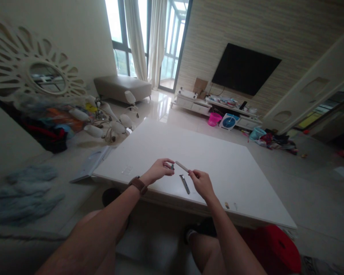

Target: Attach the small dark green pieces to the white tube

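My left hand [161, 168], with a brown watch on the wrist, is closed on a small green piece [172, 167] held at the fingertips; its exact kind is too small to make out. A slim, light grey flat bar [182, 166] sticks out from my right hand [200, 182], which pinches it at its lower end. The bar's far tip points toward my left fingers, close to them; contact cannot be made out. Below, between both hands, a dark and silver slim tool [185, 184] lies on the white table [218, 160].
Clear packaging [127, 170] lies at the table's left. A small dark-and-yellow piece [227, 205] is near the front right edge. A red stool [272, 248] stands at the lower right, and a lamp with several white shades [114, 124] lies beyond the left edge.
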A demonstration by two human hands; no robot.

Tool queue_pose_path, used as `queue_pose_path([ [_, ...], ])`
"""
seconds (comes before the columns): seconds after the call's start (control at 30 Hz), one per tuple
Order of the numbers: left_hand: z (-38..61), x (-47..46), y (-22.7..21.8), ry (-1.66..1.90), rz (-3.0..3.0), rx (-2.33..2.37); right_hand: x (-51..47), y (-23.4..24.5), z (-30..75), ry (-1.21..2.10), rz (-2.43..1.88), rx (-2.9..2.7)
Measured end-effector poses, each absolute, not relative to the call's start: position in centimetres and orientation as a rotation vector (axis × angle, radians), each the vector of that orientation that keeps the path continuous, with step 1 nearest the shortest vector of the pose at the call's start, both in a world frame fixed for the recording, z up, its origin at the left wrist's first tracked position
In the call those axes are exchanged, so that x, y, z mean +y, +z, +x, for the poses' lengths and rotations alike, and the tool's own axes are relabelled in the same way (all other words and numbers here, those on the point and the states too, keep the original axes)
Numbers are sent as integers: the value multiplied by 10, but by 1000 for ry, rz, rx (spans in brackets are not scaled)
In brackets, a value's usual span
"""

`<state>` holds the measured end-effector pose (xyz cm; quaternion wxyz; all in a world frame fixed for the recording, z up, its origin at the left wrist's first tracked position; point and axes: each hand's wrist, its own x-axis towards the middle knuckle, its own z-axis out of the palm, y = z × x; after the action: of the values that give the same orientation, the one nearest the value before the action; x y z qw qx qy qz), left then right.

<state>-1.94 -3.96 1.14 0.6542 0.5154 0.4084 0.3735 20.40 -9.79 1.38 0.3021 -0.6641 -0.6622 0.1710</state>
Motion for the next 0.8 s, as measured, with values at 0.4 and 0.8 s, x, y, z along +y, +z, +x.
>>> queue_pose_path([
  [0.4, -16, -40, 10, 841, 1169, 929, -97, 13, 195, 591, -1586, -1757],
  [0.8, -16, -39, 10, 847, 1135, 896, -98, 13, 203, 577, -1608, -1706],
])
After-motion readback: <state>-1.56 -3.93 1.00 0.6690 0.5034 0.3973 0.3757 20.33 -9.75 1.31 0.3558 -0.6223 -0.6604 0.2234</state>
